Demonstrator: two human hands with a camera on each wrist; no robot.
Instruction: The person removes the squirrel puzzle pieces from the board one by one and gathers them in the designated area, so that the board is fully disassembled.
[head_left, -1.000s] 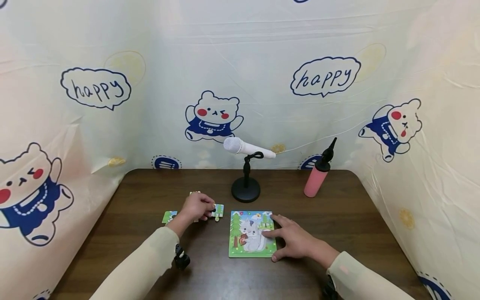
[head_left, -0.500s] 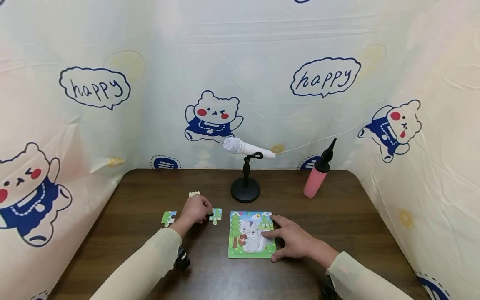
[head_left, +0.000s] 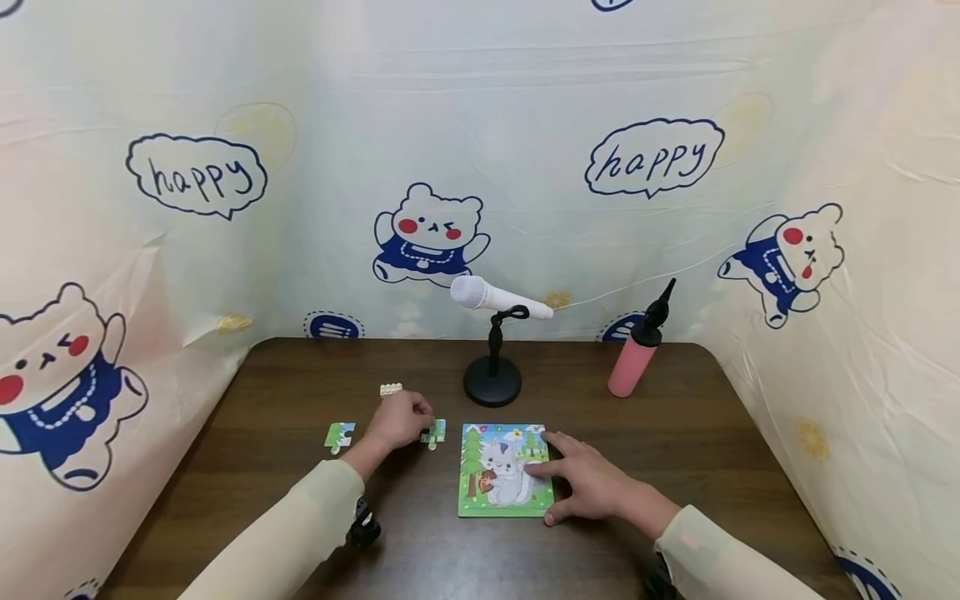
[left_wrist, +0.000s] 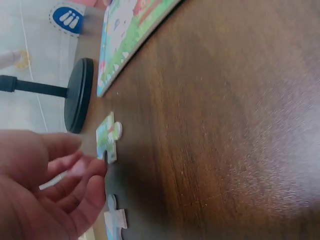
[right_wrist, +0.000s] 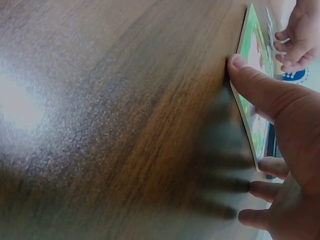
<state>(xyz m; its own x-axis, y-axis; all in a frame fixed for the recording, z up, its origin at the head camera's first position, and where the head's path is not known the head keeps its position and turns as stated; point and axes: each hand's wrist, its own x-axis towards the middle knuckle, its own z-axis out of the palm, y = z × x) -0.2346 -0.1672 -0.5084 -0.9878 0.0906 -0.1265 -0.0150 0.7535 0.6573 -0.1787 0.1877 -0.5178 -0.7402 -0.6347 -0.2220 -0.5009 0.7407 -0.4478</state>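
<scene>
My left hand [head_left: 400, 419] hovers low over the table, its fingers loosely bent. A puzzle piece [head_left: 437, 429] with green and blue print lies right at its fingertips. In the left wrist view another puzzle piece [left_wrist: 115, 220] lies below the hand, mostly hidden from the head view. Farther left rests a green-and-white puzzle piece [head_left: 337, 435]. My right hand [head_left: 588, 479] is spread along the right side of a square picture puzzle board [head_left: 472, 504] with a grey squirrel. Its thumb touches the lower right corner and one finger lies on the picture.
A white microphone [head_left: 498, 297] on a round black stand [head_left: 492, 382] is behind the board. At the back right stands a pink hand pump [head_left: 632, 369] with a black nozzle. A small cream bumpy piece [head_left: 391, 389] sits beyond my left hand. Printed cloth surrounds the table [head_left: 450, 567].
The puzzle piece by my left fingertips has slid slightly toward me, then stopped. My left hand has shifted a little over it. My right hand has stayed on the board.
</scene>
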